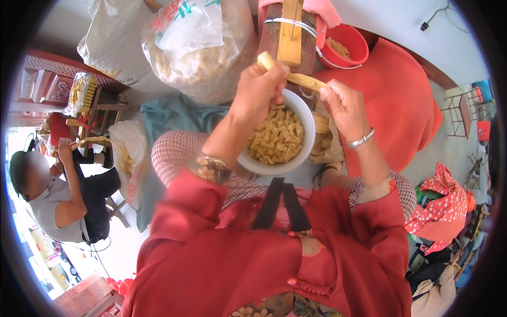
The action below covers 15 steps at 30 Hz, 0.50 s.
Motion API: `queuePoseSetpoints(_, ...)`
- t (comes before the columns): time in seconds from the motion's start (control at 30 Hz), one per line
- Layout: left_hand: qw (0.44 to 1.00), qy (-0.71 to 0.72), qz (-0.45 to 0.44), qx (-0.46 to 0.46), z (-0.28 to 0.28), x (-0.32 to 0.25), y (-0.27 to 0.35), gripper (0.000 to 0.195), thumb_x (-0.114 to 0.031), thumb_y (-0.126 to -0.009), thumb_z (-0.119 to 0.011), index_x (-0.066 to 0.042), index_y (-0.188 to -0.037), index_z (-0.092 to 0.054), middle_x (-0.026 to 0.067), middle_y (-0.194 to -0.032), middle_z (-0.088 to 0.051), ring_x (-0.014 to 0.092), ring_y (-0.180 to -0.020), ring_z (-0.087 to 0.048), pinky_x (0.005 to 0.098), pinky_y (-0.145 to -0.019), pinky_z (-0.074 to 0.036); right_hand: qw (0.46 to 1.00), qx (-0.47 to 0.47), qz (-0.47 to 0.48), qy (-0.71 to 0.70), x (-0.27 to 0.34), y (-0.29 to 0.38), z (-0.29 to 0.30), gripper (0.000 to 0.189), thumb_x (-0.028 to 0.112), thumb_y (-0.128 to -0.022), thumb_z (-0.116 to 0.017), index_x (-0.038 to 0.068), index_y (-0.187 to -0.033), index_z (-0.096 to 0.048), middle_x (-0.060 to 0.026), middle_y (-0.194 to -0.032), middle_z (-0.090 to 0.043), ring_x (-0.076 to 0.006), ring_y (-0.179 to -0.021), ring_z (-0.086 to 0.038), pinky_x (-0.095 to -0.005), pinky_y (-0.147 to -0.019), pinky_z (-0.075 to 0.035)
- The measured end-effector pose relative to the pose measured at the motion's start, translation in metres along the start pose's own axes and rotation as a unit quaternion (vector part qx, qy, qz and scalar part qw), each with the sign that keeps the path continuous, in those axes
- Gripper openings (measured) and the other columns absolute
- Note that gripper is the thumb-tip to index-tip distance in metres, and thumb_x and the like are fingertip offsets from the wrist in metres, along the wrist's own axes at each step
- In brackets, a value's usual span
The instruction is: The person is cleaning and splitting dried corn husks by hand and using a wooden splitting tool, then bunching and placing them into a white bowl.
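A pale yellow, dried-looking food strip [305,81] stretches between my two hands. My left hand [258,90] grips it, and one thick end pokes out above the fist. Pinched in the thumb and fingers of my right hand [347,107] is the strip's other end. Below them a white basin [310,136] stands between my knees, holding many short cut yellow pieces [276,138]. Just beyond my hands a wooden bar [289,41] is tied with white cord onto a dark wooden block [270,43]. An open beige bag [332,138] with more strips sits right of the basin.
Large filled plastic bags [198,63] stand at the upper left. A red bucket [358,41] with pieces in it is at the upper right, near red cloth [388,107]. On the left a seated person [63,198] handles a similar strip beside a plastic bag [130,170].
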<state>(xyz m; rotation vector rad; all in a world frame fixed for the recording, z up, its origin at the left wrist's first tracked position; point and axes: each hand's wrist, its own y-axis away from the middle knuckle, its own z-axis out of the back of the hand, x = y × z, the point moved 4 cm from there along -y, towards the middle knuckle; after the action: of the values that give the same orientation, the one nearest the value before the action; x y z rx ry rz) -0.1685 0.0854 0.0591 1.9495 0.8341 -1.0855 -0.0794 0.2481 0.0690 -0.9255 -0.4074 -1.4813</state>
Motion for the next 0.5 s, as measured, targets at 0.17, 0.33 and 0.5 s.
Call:
queuePoseSetpoints(0.17, 0.999, -0.019, -0.046, -0.005, -0.002, -0.025, -0.042, 0.012, -0.021, -0.083, -0.063, -0.010, -0.084, -0.058, -0.0047, -0.064, -0.048, 0.006, -0.054, -0.043, 0.0233, -0.047, -0.037, 1.000, -0.014, 0.013, 0.023, -0.006, -0.050, 0.010, 0.032, 0.027, -0.091, -0.050, 0.000, -0.076, -0.052, -0.0210, -0.066, -0.051, -0.0393, -0.063, -0.051, -0.0408, -0.057, -0.040)
queuePoseSetpoints(0.33, 0.996, -0.033, -0.081, -0.003, -0.001, -0.043, -0.074, 0.011, -0.019, -0.084, -0.061, -0.010, -0.081, -0.057, -0.0041, -0.064, -0.049, 0.005, -0.051, -0.039, 0.0222, -0.044, -0.033, 0.997, -0.023, 0.053, 0.060, -0.019, -0.090, 0.012, 0.033, 0.029, -0.090, -0.050, 0.000, -0.074, -0.054, -0.0195, -0.066, -0.053, -0.0370, -0.062, -0.051, -0.0402, -0.058, -0.040)
queuePoseSetpoints(0.5, 0.995, -0.025, -0.101, 0.003, 0.002, -0.047, -0.096, 0.011, -0.019, -0.085, -0.061, -0.009, -0.080, -0.058, -0.0041, -0.064, -0.049, 0.004, -0.051, -0.038, 0.0212, -0.044, -0.032, 0.998, -0.006, 0.020, 0.056, -0.021, -0.109, 0.014, 0.033, 0.031, -0.089, -0.050, 0.001, -0.075, -0.054, -0.0192, -0.066, -0.054, -0.0358, -0.062, -0.051, -0.0395, -0.058, -0.040)
